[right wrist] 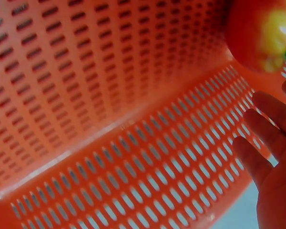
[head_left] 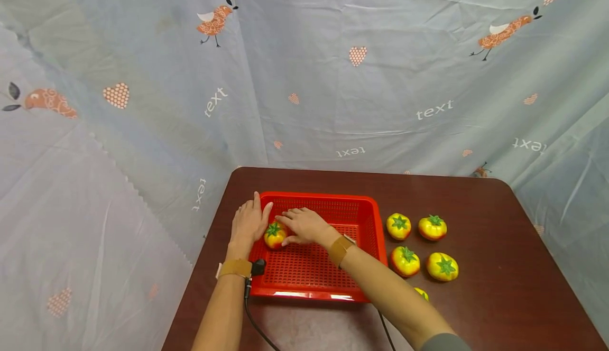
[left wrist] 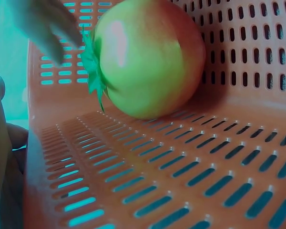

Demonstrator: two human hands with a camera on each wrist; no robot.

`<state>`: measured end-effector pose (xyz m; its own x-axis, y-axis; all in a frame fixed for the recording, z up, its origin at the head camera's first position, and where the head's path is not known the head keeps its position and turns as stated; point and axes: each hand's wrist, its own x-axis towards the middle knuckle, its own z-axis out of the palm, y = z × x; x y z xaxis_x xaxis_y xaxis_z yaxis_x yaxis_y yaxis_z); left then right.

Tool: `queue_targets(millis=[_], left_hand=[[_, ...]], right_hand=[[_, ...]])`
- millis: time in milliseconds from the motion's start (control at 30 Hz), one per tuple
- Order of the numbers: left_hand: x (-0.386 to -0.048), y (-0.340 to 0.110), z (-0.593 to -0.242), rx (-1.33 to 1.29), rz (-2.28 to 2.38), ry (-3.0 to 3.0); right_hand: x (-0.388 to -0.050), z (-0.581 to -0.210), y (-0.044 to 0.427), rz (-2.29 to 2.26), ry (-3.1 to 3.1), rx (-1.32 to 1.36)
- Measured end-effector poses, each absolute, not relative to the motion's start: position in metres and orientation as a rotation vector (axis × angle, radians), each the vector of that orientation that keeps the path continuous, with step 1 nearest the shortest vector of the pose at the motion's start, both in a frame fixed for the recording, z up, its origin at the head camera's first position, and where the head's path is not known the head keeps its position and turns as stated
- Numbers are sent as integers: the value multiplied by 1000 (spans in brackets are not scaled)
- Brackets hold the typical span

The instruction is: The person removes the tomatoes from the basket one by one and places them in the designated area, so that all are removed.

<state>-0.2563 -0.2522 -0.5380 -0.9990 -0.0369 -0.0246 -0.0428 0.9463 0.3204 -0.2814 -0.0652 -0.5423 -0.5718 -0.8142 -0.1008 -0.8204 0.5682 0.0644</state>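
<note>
A red plastic basket (head_left: 314, 294) with slotted walls stands on the table. At its left end lies one toy tomato (head_left: 274, 239), yellow and red with a green leafy top; the left wrist view shows this tomato (left wrist: 148, 57) close up. My right hand (head_left: 306, 225) reaches into the basket beside it, fingers extended. In the right wrist view the fingers (right wrist: 269, 129) are spread apart below the tomato (right wrist: 262, 36), with nothing held. My left hand (head_left: 248, 221) is at the basket's left rim, fingers and thumb mostly straight. Part of the left hand (left wrist: 2, 148) shows past the rim.
Several more toy tomatoes lie right of the basket, among them a near one (head_left: 405, 261) and a far one (head_left: 432, 228). My right forearm partly hides another tomato (head_left: 421, 293). Black cables (head_left: 257, 327) trail from the wrists. A patterned curtain (head_left: 323, 102) hangs behind the brown table (head_left: 504, 266).
</note>
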Motion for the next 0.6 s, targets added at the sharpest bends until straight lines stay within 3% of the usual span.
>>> queue_targets(millis=[600], left_hand=[[-256,-253,-536,-67,512,3078]], right_hand=[[-274,-561,-87,125,2780,-1274]])
